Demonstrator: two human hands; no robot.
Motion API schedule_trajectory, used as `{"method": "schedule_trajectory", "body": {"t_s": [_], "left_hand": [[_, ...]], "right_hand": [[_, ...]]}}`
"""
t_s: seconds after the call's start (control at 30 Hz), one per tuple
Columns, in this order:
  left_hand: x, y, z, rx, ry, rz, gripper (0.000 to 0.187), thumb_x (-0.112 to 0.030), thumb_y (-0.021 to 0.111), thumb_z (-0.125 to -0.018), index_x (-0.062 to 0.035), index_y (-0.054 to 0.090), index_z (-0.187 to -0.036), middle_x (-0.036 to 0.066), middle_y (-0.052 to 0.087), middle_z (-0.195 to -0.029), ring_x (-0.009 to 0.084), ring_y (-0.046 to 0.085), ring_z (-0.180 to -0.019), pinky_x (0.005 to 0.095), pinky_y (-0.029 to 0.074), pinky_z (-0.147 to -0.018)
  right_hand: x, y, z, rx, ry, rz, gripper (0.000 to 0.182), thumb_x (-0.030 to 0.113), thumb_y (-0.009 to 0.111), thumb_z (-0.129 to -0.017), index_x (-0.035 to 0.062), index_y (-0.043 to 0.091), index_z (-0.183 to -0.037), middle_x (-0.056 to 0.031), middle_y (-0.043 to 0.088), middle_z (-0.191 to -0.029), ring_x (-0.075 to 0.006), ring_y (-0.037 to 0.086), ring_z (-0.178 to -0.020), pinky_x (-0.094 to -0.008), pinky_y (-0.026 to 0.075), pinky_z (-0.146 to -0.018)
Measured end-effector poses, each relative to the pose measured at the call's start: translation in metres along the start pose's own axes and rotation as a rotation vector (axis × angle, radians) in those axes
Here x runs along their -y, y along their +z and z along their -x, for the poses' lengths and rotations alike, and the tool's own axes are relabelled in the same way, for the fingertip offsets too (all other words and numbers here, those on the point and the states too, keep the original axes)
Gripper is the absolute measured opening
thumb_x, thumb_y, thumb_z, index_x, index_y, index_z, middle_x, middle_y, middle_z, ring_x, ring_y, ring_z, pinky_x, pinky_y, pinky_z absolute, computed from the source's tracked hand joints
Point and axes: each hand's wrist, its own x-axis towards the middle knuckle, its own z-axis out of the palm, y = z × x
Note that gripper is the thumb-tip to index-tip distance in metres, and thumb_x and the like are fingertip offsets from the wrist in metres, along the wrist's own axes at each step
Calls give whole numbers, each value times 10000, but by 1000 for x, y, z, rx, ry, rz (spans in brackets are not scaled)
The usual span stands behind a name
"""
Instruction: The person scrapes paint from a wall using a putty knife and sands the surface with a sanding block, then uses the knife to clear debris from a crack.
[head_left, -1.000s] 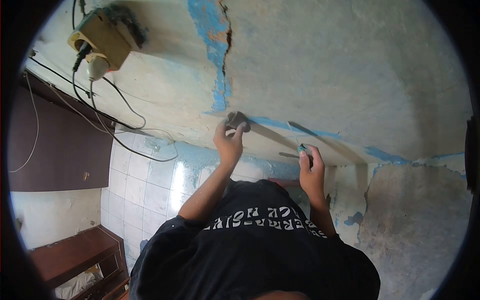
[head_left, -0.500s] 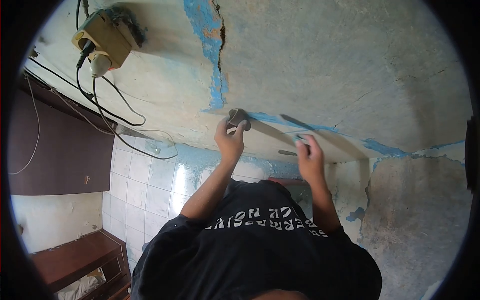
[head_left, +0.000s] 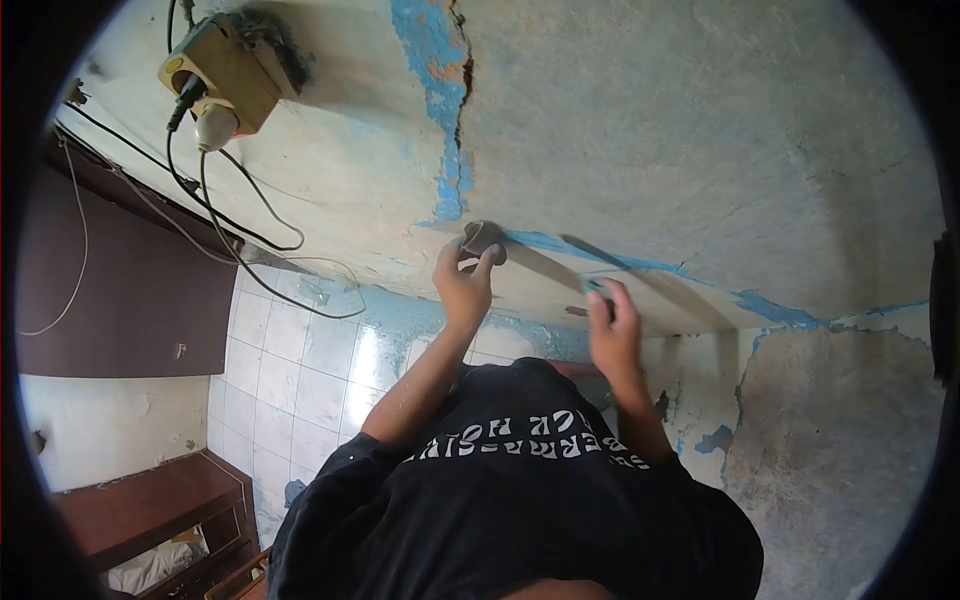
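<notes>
My left hand (head_left: pixel 466 290) is closed on a grey-brown curled piece (head_left: pixel 483 240), which it holds up by the wall between thumb and fingers. The top of that piece overlaps the end of a blue paint strip. To its right, my right hand (head_left: pixel 614 325) pinches a small, thin teal object (head_left: pixel 591 287); I cannot tell its kind, as the fingers cover most of it. Both hands are close to the worn wall (head_left: pixel 640 130), just below the blue strip (head_left: pixel 600 256) of bared paint.
A beige socket box (head_left: pixel 225 75) with a black plug and hanging cables (head_left: pixel 212 210) juts from the wall at upper left. White tiles (head_left: pixel 285 350) cover the floor below. A brown panel (head_left: pixel 125 290) and wooden furniture (head_left: pixel 150 510) stand at left. A crack (head_left: pixel 463 85) runs down the wall.
The view has shifted slightly, so the wall and socket box sit further right. My right hand has moved a little down and left along the wall; my left hand keeps its grip.
</notes>
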Motion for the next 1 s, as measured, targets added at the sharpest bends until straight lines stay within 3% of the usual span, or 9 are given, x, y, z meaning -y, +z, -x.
{"method": "schedule_trajectory", "body": {"t_s": [0.23,0.3,0.43,0.63,0.73,0.87,0.9,0.97,1.0], "left_hand": [[-9,-6,-7,-31,-32,23,403,-119,858,-850,58,691,-1171,181,722,-1038,250,735,-949,360,617,-755],[-6,-6,-8,-23,-21,-11,407,-120,860,-849,60,690,-1172,181,723,-1040,248,735,-948,361,617,-756],[0,-6,-9,-20,3,-9,415,-123,861,-848,63,688,-1176,185,726,-1056,246,733,-941,364,615,-769],[11,-2,-7,-36,-1,-12,451,-136,860,-856,66,673,-1214,189,726,-1081,252,728,-957,357,612,-790],[6,-6,-8,-16,20,-15,461,-136,860,-856,68,668,-1223,189,727,-1075,252,727,-949,361,614,-783],[5,-1,-9,-16,-27,56,450,-137,862,-854,68,675,-1207,190,726,-1068,258,728,-938,360,617,-773],[5,-1,-8,-22,-20,35,448,-140,863,-853,67,677,-1203,188,726,-1063,260,729,-936,358,619,-767],[6,-4,-7,-33,-13,6,446,-144,865,-852,67,679,-1198,187,726,-1058,261,729,-934,356,620,-761],[6,-4,-7,-31,4,-2,443,-143,864,-853,65,679,-1199,186,725,-1053,259,729,-936,353,621,-752]], "right_hand": [[18,-21,-3,16,76,75,235,158,609,-1036,3,641,-1210,-56,611,-811,-114,535,-736,-306,471,-682],[14,-24,3,-17,117,83,253,189,617,-1029,17,659,-1210,-180,707,-896,-262,687,-808,-375,530,-768],[15,-27,-2,2,152,6,251,183,622,-1026,10,652,-1206,-157,666,-804,-241,620,-696,-370,510,-692],[17,-8,5,-21,26,12,238,162,617,-1023,3,644,-1198,-173,662,-774,-266,641,-687,-368,514,-692],[24,-36,1,17,267,33,249,183,620,-1019,17,649,-1202,-222,705,-876,-313,696,-771,-397,537,-753],[22,8,0,-2,-13,79,243,182,616,-1024,25,655,-1205,-183,732,-925,-266,719,-843,-391,543,-776],[21,3,1,-1,-15,82,243,182,616,-1024,25,655,-1205,-183,732,-925,-266,719,-843,-391,543,-776],[18,-12,5,-41,53,28,255,162,620,-1025,4,648,-1223,-94,691,-869,-166,612,-773,-338,520,-741],[17,-28,5,-5,205,33,243,182,610,-1025,26,654,-1206,-208,741,-964,-293,738,-893,-388,547,-792]]}}
